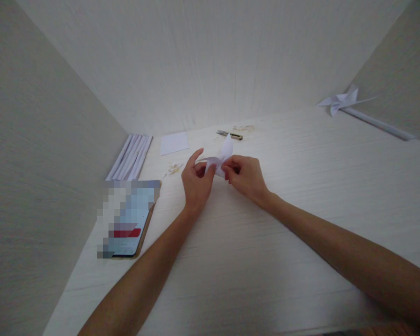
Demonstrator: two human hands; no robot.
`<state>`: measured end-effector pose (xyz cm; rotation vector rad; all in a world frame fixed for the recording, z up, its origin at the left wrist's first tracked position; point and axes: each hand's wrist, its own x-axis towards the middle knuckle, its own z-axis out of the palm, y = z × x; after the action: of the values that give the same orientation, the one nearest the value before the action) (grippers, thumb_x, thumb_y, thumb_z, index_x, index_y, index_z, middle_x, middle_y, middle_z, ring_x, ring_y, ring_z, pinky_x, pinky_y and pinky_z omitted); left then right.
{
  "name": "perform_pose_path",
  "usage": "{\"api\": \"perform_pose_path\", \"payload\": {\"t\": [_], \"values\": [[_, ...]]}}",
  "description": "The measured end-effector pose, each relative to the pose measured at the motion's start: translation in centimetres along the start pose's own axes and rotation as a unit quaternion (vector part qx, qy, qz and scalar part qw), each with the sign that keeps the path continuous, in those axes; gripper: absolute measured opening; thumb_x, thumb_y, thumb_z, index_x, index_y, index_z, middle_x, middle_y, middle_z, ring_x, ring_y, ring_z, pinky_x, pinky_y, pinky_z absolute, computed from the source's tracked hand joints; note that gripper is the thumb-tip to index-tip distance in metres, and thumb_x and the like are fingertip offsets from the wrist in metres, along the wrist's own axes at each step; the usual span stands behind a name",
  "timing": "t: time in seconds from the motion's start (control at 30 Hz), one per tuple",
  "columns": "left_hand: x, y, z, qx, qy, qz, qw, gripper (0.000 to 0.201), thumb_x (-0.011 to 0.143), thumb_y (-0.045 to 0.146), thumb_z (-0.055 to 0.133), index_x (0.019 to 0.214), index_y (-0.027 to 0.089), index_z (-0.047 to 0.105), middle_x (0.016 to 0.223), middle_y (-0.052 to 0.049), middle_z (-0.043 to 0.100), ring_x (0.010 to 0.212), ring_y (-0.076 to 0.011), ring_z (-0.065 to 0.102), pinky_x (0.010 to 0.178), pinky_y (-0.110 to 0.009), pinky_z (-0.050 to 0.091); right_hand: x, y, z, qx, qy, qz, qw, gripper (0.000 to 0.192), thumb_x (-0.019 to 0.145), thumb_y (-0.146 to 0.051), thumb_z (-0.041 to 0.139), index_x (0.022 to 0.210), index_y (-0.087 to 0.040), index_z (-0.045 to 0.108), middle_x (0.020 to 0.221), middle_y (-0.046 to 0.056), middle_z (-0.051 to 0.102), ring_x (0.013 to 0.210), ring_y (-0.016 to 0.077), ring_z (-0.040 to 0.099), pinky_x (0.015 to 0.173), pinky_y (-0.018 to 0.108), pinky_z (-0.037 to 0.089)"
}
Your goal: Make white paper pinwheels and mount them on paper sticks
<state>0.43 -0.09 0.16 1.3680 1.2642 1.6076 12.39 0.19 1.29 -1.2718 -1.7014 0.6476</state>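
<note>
Both hands meet over the middle of the pale counter (318, 186), a folded white paper piece (227, 148) held up between them, its blades flaring like a pinwheel. The left hand (197, 184) has its grip pinched on the paper's left side, one finger raised clear; the right hand (248, 175) pinches the right side near the centre — whether its fingertips hold anything else is hard to make out. Just beyond lie small snips (234, 136) and pale scraps (244, 128). Leftward are more bits (175, 168), a flat white sheet (174, 143), a row of white tubes (130, 157) and a phone (128, 245). By the right wall (406, 70) lies a pinwheel (343, 99) — its stick (378, 124) pointing nearer.
</note>
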Motion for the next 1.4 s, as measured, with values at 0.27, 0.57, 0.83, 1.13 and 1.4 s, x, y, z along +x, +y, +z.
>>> {"api": "perform_pose_path", "payload": {"t": [0.27, 0.57, 0.83, 1.13, 1.4], "values": [[-0.55, 0.17, 0.10, 0.060, 0.020, 0.057, 0.996, 0.045, 0.066, 0.019, 0.058, 0.110, 0.017, 0.049, 0.071, 0.000, 0.065, 0.066, -0.0102, 0.060, 0.065, -0.023, 0.047, 0.60, -0.50, 0.42, 0.367, -0.032, 0.240, 0.898, 0.013, 0.062, -0.009, 0.055, 0.050, -0.013, 0.052, 0.038, -0.003, 0.052, 0.033, 0.0032, 0.040, 0.035, 0.017, 0.029], [-0.53, 0.11, 0.30, 0.066, 0.041, 0.063, 0.995, 0.044, 0.067, 0.018, 0.057, 0.110, 0.016, 0.049, 0.069, 0.001, 0.064, 0.065, -0.0101, 0.060, 0.064, -0.022, 0.048, 0.17, 0.04, 0.72, 0.371, -0.005, 0.188, 0.909, 0.008, 0.059, -0.014, 0.060, 0.053, -0.013, 0.054, 0.039, -0.003, 0.053, 0.034, 0.0040, 0.043, 0.036, 0.017, 0.030], [-0.59, 0.09, 0.31, 0.078, 0.039, 0.066, 0.994, 0.044, 0.067, 0.018, 0.057, 0.111, 0.017, 0.049, 0.071, 0.000, 0.066, 0.065, -0.0103, 0.060, 0.063, -0.022, 0.048, 0.35, 0.29, 0.73, 0.382, 0.011, 0.186, 0.905, 0.009, 0.059, -0.015, 0.060, 0.053, -0.013, 0.055, 0.039, -0.003, 0.054, 0.034, 0.0034, 0.042, 0.035, 0.017, 0.028], [-0.59, -0.11, 0.12, 0.092, 0.023, 0.068, 0.993, 0.045, 0.068, 0.019, 0.057, 0.112, 0.018, 0.048, 0.077, -0.002, 0.068, 0.069, -0.0122, 0.062, 0.067, -0.024, 0.049, 0.35, 0.24, 0.57, 0.370, 0.000, 0.184, 0.911, 0.009, 0.059, -0.014, 0.061, 0.052, -0.013, 0.054, 0.039, -0.003, 0.053, 0.033, 0.0035, 0.042, 0.035, 0.017, 0.029], [-0.57, -0.10, 0.14, 0.086, 0.013, 0.078, 0.993, 0.031, 0.067, 0.019, 0.057, 0.098, 0.016, 0.059, 0.079, -0.004, 0.068, 0.070, -0.0128, 0.063, 0.068, -0.025, 0.049, 0.41, 0.04, 0.42, 0.340, 0.010, 0.169, 0.925, 0.009, 0.060, -0.014, 0.059, 0.053, -0.013, 0.054, 0.039, -0.003, 0.053, 0.033, 0.0041, 0.042, 0.034, 0.017, 0.031]]}}
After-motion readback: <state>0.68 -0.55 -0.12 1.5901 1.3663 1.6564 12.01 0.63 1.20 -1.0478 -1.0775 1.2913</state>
